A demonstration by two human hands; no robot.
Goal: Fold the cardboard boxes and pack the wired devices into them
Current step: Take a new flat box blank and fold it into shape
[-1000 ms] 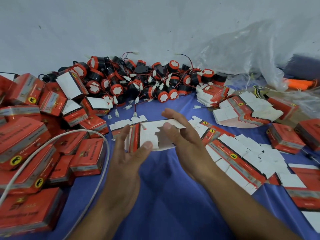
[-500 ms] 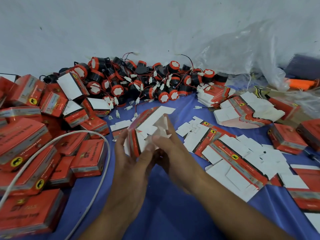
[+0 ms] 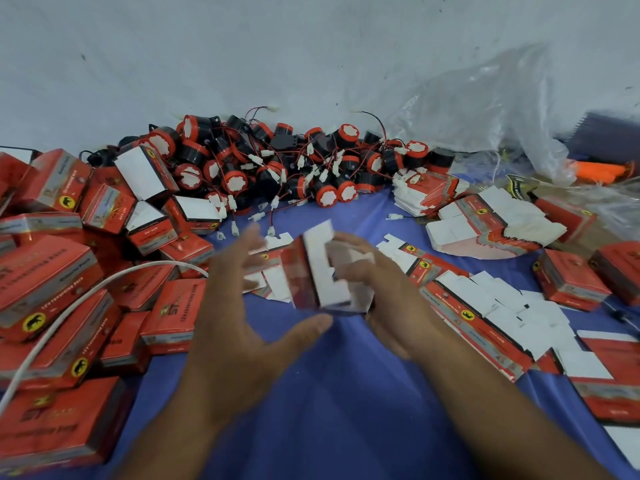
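Down in front, both forearms reach out over the blue cloth (image 3: 329,410), hands close together but not touching. The left hand (image 3: 249,323) is spread wide, fingers straight and blurred, its thumb tip right at the near bottom edge of the half-folded box (image 3: 308,271). The right hand (image 3: 388,292) has that box, fingers curled round its right side and over a white flap. The box sits between the two hands just above the cloth, red side facing left, white inside and flaps facing the camera; whether it touches the cloth, I cannot tell.

On the left, finished boxes (image 3: 45,282) lie heaped up, red with a yellow badge, and a white cable (image 3: 114,276) arcs over them. On the right, flat box blanks (image 3: 460,313) lie fanned out across the cloth, red print and white flaps mixed.

Further back, more blanks lie stacked at the right, and in the middle sits the big pile of wired devices (image 3: 263,168), round black-and-red bodies with thin red wires and white plugs all tangled. Far right, a crumpled plastic bag (image 3: 485,105) leans on the pale wall (image 3: 242,46).
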